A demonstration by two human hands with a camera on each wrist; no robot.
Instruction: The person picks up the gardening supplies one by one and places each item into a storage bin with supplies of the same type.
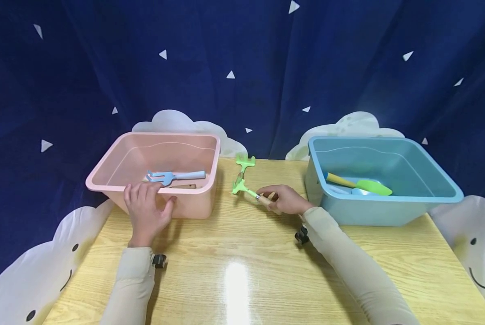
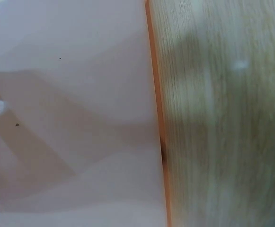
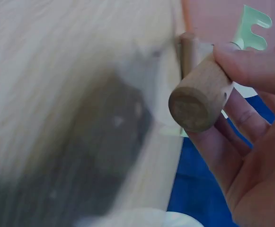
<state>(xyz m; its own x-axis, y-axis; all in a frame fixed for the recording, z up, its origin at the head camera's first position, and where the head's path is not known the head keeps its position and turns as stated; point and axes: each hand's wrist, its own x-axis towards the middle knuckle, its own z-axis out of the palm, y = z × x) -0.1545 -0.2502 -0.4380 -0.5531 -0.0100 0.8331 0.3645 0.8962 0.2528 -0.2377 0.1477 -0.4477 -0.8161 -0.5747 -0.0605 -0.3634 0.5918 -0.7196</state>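
Note:
In the head view my right hand (image 1: 285,199) pinches the wooden handle of a small green hand rake (image 1: 240,186) between thumb and fingers. The handle's round end faces the right wrist camera, with green prongs (image 3: 255,29) beyond the thumb. A second green hand rake (image 1: 245,162) is just behind the first, partly covered by it. My left hand (image 1: 146,210) holds the front rim of the pink bin (image 1: 189,203), fingers over the edge and thumb outside. Inside that bin lie a light blue hand fork (image 1: 167,178) and a wooden handle (image 1: 184,186).
A blue bin (image 1: 389,212) stands on the right of the wooden table (image 1: 202,271). It holds a green trowel (image 1: 374,187), a yellow handle (image 1: 340,180) and a light blue tool (image 1: 360,192). A dark blue curtain (image 1: 210,27) hangs behind the table.

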